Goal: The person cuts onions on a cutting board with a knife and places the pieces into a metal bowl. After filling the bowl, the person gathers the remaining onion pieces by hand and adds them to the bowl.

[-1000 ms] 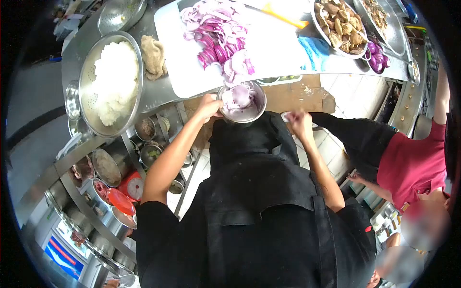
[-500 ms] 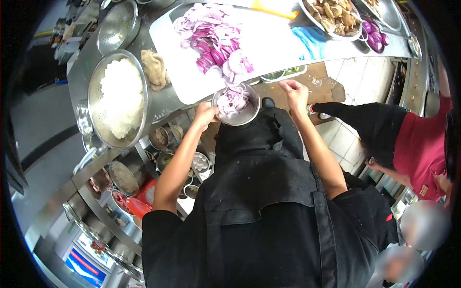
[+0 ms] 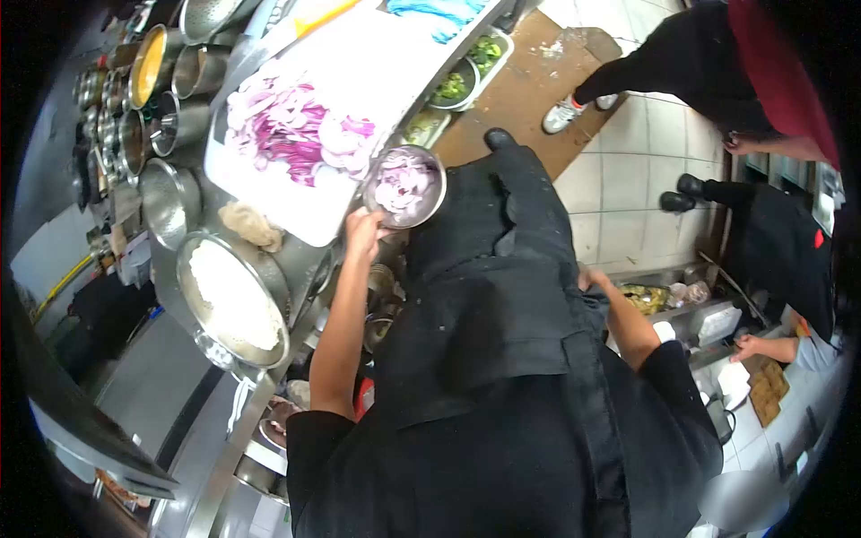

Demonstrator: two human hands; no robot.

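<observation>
My left hand (image 3: 362, 235) grips the rim of a small metal bowl (image 3: 430, 204) with sliced red onion (image 3: 404, 182) in it. The bowl is beside the edge of a white cutting board (image 3: 316, 218). More sliced onion (image 3: 291, 130) is heaped on the board. My right hand (image 3: 592, 281) is down at the side of my black apron (image 3: 502, 296), partly hidden by the cloth, so its fingers cannot be made out.
A colander of white food (image 3: 231, 305) and a beige cloth (image 3: 250, 225) sit left of the board. Metal pots (image 3: 184, 117) stand behind. Containers of greens (image 3: 485, 56) are beyond the bowl. One person in red (image 3: 778, 67) and another in black (image 3: 778, 242) are at the right.
The view has turned and shifted. My right hand has dropped from beside the bowl to my apron's side. My left hand still holds the bowl.
</observation>
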